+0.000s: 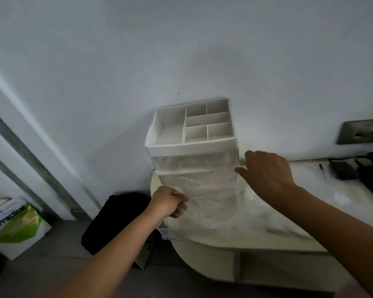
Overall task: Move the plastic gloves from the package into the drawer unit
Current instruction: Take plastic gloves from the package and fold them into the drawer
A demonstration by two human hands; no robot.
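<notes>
Clear thin plastic gloves [209, 196] stretched taut between both hands, just before white plastic drawer unit [192, 147] on cream bench [310, 211]. Left hand [169, 201] fingers [179, 206] curled, pinching near edge; right hand [269, 173] pinches far edge at thumb, probably spreading them flat for drawer.

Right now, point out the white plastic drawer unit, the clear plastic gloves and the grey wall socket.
white plastic drawer unit [190, 146], head view, top tray's front rim
clear plastic gloves [213, 196], head view, stretched middle
grey wall socket [351, 130], head view, faceplate
</notes>
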